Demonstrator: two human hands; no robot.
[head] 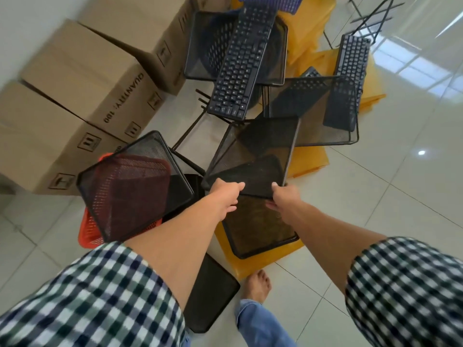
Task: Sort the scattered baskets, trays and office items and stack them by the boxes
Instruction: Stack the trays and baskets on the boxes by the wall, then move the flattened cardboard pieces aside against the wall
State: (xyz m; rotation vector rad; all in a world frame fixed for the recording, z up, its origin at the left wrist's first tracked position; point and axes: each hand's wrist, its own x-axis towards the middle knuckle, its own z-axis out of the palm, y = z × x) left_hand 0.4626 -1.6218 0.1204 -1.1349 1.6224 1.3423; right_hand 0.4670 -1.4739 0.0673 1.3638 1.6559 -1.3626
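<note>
Right of the tilted mesh tray point(258, 156), the bare floor tiles point(390, 201) lie open and give the widest way in. Just left of it a second mesh tray point(130, 186) lying over the red basket point(91, 234) crowds close, with the cardboard boxes point(82, 96) walling off that side. Beyond it the long keyboard point(240, 66) and a mesh bin point(313, 136) of keyboards block the far side, while nearer than it a low tray point(260, 229), a flat black tray point(213, 294) and a bare foot point(258, 286) take up the floor.

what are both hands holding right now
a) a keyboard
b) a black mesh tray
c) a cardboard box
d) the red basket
b: the left hand and the right hand each grip the near edge of the black mesh tray in the middle of the pile.
</note>
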